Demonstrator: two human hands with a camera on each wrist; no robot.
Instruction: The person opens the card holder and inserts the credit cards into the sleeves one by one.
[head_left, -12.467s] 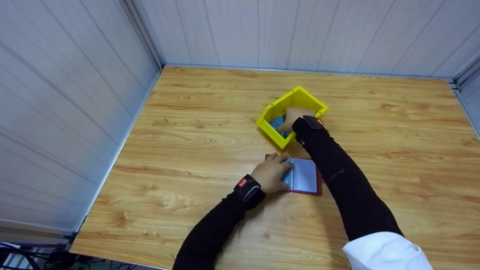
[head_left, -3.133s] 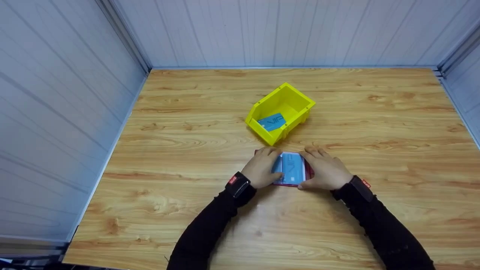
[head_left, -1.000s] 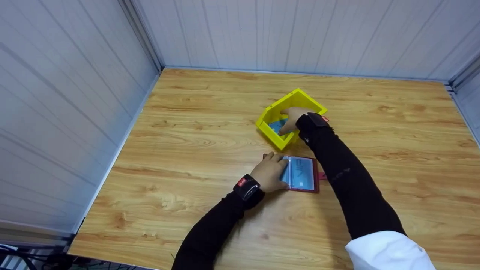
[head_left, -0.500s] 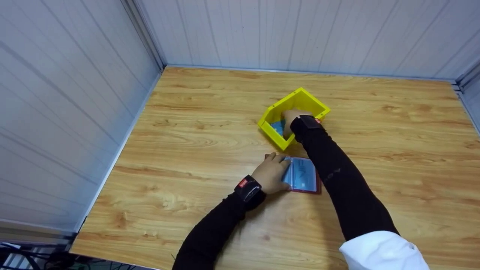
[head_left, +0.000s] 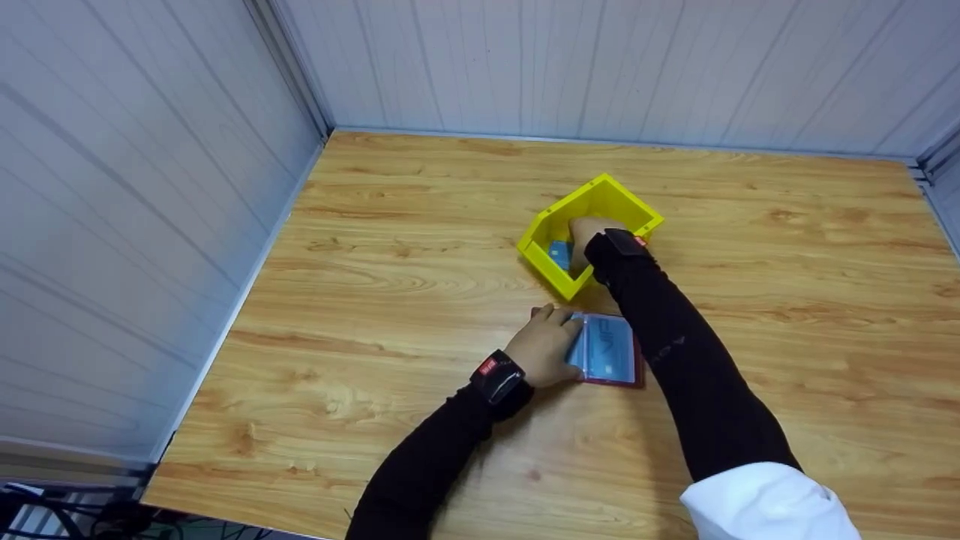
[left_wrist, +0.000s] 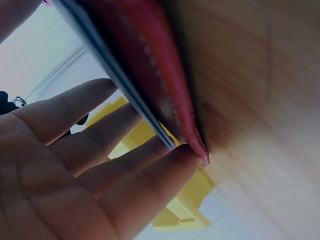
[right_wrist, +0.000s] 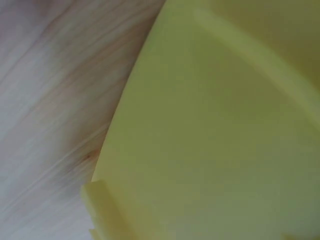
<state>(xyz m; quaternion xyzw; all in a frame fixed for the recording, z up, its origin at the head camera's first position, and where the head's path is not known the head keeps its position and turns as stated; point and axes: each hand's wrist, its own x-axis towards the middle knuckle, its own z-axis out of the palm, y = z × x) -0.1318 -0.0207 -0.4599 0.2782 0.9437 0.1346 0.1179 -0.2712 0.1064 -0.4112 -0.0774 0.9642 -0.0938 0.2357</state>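
Note:
A red card holder [head_left: 640, 367] lies spread on the table, a blue card [head_left: 609, 349] showing in its clear right-hand sleeve. My left hand [head_left: 541, 347] rests on the holder's left side. In the left wrist view its fingers [left_wrist: 95, 142] are straight, their tips against the page edges and the red cover [left_wrist: 175, 75]. My right hand [head_left: 589, 238] reaches down inside a yellow bin [head_left: 546, 271], where a blue card [head_left: 559, 253] shows beside it. Its fingertips are hidden; the right wrist view has only the bin's yellow wall [right_wrist: 200, 140].
The bin stands just behind the card holder on a wood-grain table [head_left: 360, 300]. White panel walls [head_left: 480, 67] border the table at the back and sides. Dark cables [head_left: 112, 517] lie beyond the front left corner.
From 3.1 s ago, my right hand has left the card holder and gone into the bin. Over the last second it has sunk deeper there. The left hand stays on the holder.

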